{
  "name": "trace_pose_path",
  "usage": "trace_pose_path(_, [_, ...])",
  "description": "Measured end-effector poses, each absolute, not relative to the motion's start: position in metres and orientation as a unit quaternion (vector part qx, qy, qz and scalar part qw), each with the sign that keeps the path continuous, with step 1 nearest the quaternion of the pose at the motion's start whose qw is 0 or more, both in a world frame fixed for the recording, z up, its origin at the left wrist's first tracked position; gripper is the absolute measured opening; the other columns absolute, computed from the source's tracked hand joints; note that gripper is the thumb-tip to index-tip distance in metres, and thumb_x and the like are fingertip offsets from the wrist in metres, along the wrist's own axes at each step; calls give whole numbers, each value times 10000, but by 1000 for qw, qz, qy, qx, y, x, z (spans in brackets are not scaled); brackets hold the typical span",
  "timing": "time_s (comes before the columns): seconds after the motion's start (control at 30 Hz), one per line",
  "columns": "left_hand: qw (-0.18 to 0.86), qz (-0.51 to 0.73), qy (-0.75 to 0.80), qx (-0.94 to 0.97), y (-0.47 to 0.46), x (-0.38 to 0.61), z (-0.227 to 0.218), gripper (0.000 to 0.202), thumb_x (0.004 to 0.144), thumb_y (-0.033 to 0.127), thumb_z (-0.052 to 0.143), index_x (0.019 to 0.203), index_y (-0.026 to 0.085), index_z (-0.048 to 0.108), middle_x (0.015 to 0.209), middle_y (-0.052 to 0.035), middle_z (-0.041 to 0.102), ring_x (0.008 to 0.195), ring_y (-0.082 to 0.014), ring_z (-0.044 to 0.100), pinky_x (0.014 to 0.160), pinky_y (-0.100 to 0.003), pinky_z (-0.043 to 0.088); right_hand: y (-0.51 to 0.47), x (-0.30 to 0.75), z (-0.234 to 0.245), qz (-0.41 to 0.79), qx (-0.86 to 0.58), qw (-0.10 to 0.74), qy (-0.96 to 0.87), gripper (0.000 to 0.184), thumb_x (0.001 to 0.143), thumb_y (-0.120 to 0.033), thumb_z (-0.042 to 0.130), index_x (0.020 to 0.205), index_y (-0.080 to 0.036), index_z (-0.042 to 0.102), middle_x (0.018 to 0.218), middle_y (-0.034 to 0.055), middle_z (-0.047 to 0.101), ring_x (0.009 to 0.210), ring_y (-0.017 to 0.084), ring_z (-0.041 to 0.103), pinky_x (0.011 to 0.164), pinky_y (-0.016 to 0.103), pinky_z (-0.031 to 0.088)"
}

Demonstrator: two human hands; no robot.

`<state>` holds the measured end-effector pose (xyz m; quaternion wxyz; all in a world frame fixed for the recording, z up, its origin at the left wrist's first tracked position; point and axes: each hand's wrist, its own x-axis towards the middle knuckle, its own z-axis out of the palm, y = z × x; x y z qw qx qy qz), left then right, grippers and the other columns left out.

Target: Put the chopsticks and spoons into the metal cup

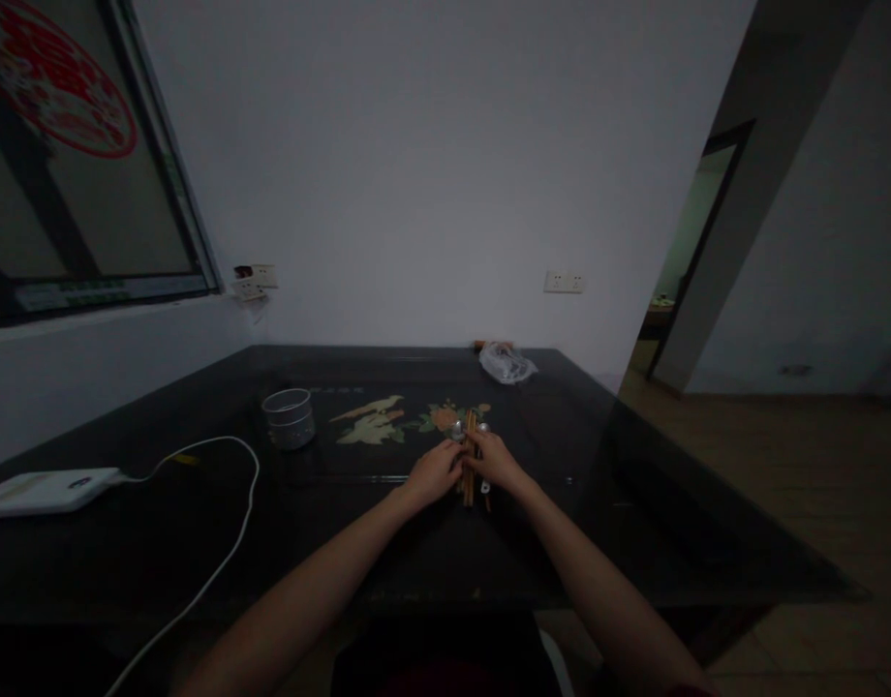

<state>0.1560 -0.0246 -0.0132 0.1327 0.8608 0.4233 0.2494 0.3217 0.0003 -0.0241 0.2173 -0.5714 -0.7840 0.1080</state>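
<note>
A bundle of wooden chopsticks lies lengthwise on the dark table in front of me. My left hand grips it from the left side with curled fingers. From the right, my right hand closes over the same chopsticks, its fingertips close to those of the left. A shiny spoon bowl shows just beyond my left fingers. Another spoon bowl peeks out above my right hand, and a pale handle end sticks out below it. My fingers hide the middle of the bundle.
A clear plastic container stands to the left on the table. A white power bank with a white cable lies farther left. Near the wall is a crumpled plastic bag. A dark long object rests at right.
</note>
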Motion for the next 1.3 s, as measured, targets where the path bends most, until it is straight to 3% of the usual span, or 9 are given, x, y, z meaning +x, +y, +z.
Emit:
trace_pose_path(0.17, [135,253,444,849,-24,154,-11,316,867,207,414,1142,193,570,1209,-75,562,1085,-185,553,955,-296,426,4,327,-23,97,-570,248,-778,575,806,-313,580,1347,-171,444,1392,120,453,1331,235,349,1070,383,289])
trace_pose_path(0.37, [128,271,445,844,-24,153,-9,382,857,199,430,1234,196,493,1237,-72,547,1134,-194,529,997,-318,405,10,334,-18,107,-581,295,-751,497,828,-256,543,1313,-165,477,1338,106,514,1259,210,449,1049,351,328])
trace_pose_path(0.93, [97,332,424,837,-20,150,0,322,859,183,429,1159,209,543,1216,-55,556,1167,-187,484,1018,-325,387,8,347,-3,95,-613,382,-685,374,847,-253,491,1203,-158,557,1225,100,590,1160,207,525,985,330,397])
trace_pose_path(1.3, [76,385,356,848,-38,154,33,282,854,142,444,1087,207,590,1161,-48,591,1110,-181,523,1007,-321,392,-7,332,16,142,-496,507,-690,315,811,-244,493,1091,-159,610,1138,98,637,1084,203,571,962,347,425])
